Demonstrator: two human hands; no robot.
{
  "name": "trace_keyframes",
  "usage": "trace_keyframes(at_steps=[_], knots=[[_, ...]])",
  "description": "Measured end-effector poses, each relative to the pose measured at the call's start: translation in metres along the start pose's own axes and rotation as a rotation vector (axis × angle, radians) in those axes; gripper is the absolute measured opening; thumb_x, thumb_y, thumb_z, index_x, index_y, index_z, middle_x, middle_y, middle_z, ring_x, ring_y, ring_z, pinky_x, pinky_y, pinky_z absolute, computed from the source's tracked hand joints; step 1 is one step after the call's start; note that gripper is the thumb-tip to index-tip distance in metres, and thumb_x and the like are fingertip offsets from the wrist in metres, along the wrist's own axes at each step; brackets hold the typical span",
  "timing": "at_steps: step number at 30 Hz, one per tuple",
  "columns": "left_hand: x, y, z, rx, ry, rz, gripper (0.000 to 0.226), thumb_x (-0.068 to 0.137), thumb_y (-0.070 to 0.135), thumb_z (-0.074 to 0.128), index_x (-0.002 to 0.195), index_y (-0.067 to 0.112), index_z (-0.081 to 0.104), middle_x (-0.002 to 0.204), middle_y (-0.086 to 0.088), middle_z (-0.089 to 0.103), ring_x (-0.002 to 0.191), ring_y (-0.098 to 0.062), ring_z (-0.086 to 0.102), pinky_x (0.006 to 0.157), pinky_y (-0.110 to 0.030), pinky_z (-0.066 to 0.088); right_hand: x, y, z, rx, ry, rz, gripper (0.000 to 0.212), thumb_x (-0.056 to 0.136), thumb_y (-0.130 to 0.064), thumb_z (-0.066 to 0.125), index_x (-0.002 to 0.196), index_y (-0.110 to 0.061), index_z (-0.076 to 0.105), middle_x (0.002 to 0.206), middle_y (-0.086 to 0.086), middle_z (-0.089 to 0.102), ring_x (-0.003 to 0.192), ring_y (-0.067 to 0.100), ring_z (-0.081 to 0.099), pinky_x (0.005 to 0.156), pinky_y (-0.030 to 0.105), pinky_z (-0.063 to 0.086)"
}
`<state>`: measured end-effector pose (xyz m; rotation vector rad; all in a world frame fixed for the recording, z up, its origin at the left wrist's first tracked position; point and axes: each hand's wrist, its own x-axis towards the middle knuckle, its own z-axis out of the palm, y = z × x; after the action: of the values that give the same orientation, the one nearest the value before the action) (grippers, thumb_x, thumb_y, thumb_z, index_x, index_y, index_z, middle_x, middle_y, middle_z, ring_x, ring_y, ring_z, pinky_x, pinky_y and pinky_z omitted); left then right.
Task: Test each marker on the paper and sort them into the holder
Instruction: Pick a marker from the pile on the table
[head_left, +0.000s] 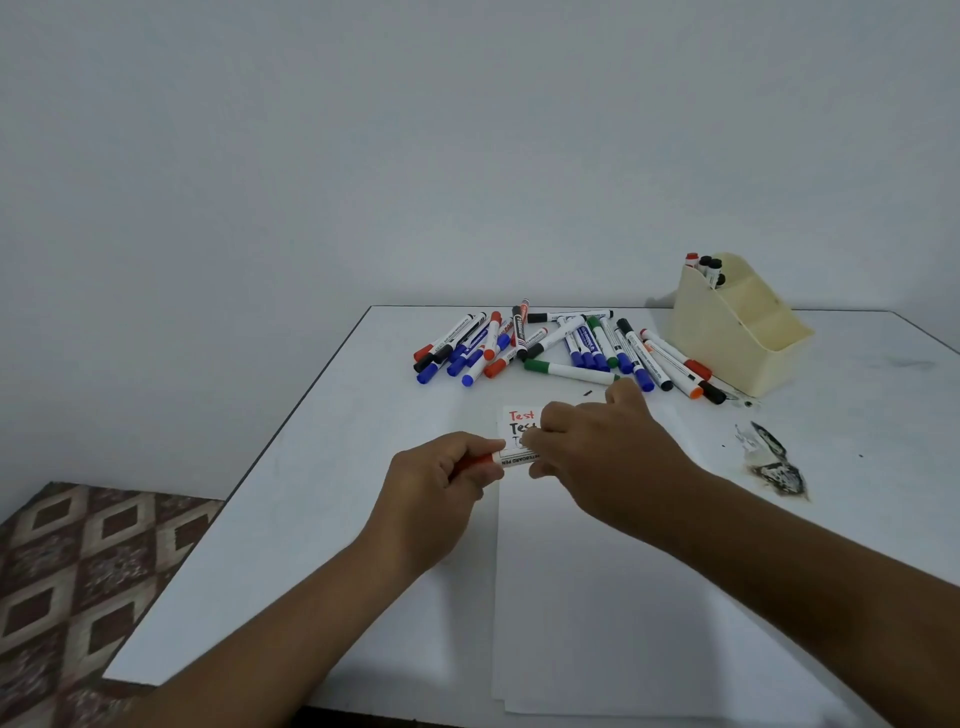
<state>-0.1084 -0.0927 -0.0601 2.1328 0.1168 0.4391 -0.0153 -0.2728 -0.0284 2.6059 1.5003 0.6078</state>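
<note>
We are holding one marker (511, 459) level over the paper (597, 597), both hands meeting on it just above the paper's near-left corner of writing. Our left hand (441, 483) is curling its fingers round the red end of the marker, gripping it firmly. Our right hand (597, 447) is closing its fingers and thumb on the other end of the white barrel, so the marker is spanning the small gap between the two hands. The paper is lying flat on the bench (311, 493), reaching toward us from under the hands, and three written words (521, 422) are showing at its far edge, the top one in red, the next in black, the third partly hidden by our right hand. Beyond the paper, a pile (561, 345) of loose markers in blue, red, black, green and orange is lying scattered on the bench. To the right of the paper's far end, the cream holder (737, 332) is standing just beside the pile, carrying a few markers (707, 267) upright in its rear compartment. A dark stain (774, 462) is marking the bench right of the paper.
</note>
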Motion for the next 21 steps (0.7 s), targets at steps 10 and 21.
trace_keyframes(at_steps=[10,21], knots=[[0.038,-0.011,-0.021,0.519,-0.367,0.081,0.102,0.069,0.084,0.053,0.153,0.048,0.008,0.162,0.021,0.012,0.149,-0.007,0.013,0.12,-0.042,0.026,0.007,0.024,-0.011,0.576,0.419,0.452,0.037,0.072,-0.049,0.082,0.088,-0.02,0.066,0.078,-0.009,0.063,0.076,0.012,0.056,0.065,0.027,0.041],[0.04,-0.04,-0.011,0.95,-0.629,0.228,0.099,0.075,0.093,0.012,0.154,0.039,-0.014,0.162,0.011,-0.021,0.149,-0.009,-0.02,0.123,-0.047,-0.004,0.01,0.004,0.041,1.65,0.265,0.865,0.026,0.079,-0.007,0.083,0.099,-0.003,0.067,0.092,0.016,0.076,0.087,0.03,0.076,0.083,0.042,0.062]])
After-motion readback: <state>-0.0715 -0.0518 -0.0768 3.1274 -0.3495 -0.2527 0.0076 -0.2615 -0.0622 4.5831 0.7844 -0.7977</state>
